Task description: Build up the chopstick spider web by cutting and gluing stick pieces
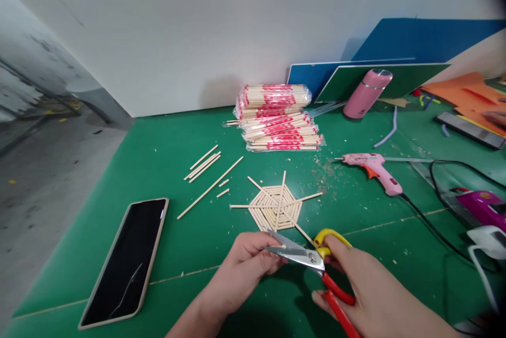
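My right hand (363, 280) grips scissors (300, 256) with red and yellow handles, their blades parted and pointing left. At the blades, my left hand (249, 261) is closed in a pinch on a wooden stick, mostly hidden by the fingers; only a pale tip shows between the blades. Just beyond both hands lies a web-shaped piece (275, 207) of wooden sticks, with hexagonal rings and spokes reaching past them. Left of it rest one long stick (210, 187), several shorter sticks (203, 166) and two small cut bits (223, 188).
Wrapped chopstick bundles (280, 119) are stacked against the wall. A phone (124, 261) lies at left on the green table (190, 296). To the right are a pink glue gun (373, 169) with its cord, a pink bottle (367, 93) and a purple device (482, 209).
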The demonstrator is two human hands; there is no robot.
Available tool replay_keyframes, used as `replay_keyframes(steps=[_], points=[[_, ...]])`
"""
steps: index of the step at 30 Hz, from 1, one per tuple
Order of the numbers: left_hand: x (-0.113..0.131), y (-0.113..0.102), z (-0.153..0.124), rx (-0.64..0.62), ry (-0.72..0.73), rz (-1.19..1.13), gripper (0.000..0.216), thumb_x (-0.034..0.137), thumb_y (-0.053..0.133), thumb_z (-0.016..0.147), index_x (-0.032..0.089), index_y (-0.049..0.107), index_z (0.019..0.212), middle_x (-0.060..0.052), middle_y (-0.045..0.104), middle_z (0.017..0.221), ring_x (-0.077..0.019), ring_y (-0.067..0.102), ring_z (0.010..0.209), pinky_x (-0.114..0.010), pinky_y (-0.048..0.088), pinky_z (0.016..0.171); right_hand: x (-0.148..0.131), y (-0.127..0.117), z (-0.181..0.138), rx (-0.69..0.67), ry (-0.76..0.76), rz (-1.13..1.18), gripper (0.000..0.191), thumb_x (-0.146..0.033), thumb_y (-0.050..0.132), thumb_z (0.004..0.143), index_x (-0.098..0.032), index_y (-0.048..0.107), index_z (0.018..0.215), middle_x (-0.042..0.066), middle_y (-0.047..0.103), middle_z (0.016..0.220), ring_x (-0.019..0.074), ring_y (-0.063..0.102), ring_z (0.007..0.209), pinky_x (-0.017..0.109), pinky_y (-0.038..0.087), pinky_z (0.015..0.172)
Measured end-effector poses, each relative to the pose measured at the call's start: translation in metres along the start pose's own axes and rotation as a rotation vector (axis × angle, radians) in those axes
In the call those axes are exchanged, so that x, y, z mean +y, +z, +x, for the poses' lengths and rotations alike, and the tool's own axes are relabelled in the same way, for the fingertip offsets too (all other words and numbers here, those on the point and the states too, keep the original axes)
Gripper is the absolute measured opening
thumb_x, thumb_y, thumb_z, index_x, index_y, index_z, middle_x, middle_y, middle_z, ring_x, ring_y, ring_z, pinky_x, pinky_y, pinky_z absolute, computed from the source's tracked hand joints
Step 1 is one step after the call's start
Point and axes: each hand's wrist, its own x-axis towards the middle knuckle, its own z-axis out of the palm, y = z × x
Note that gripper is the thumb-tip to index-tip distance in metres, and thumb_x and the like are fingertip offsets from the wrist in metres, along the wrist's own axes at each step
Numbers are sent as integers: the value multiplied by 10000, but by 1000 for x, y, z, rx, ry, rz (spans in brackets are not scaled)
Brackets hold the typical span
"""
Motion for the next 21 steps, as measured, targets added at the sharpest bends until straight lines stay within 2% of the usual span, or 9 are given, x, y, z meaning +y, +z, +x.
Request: replay_keyframes(steps=[6,9,12,16,21], points=[[1,6,0,-45,-41,-116,168,333,648,697,166,662,692,18,476,578,-39,302,469,-218,217,500,3,3,-1,24,-43,40,146,-294,529,708,-212,448,798,16,597,731,137,535,604,228,371,531],[-1,5,-1,-73,-76,-48,214,319,619,731,111,654,700,27,420,523,-39,269,460,-216,171,473,4,7,0,5,-4,37,131,-237,536,687,-212,432,763,-5,586,675,122,513,550,214,354,490],[-3,4,-2,-74,-109,80,262,340,582,760,88,635,714,39,366,505,-53,259,474,-226,143,462,3,8,3,4,15,101,132,-264,531,713,-215,422,771,-20,576,658,115,522,552,202,368,488],[-1,5,1,13,-71,50,240,337,563,770,108,601,709,51,346,497,-61,251,481,-236,159,479,2,2,4,107,34,192,184,-356,519,753,-225,398,798,-30,555,659,115,529,558,209,408,506],[3,6,4,6,-56,-57,197,287,552,774,107,602,711,60,323,461,-59,260,459,-240,169,482,10,-9,5,248,65,94,200,-346,553,716,-229,418,808,-33,555,611,133,539,523,217,404,446]])
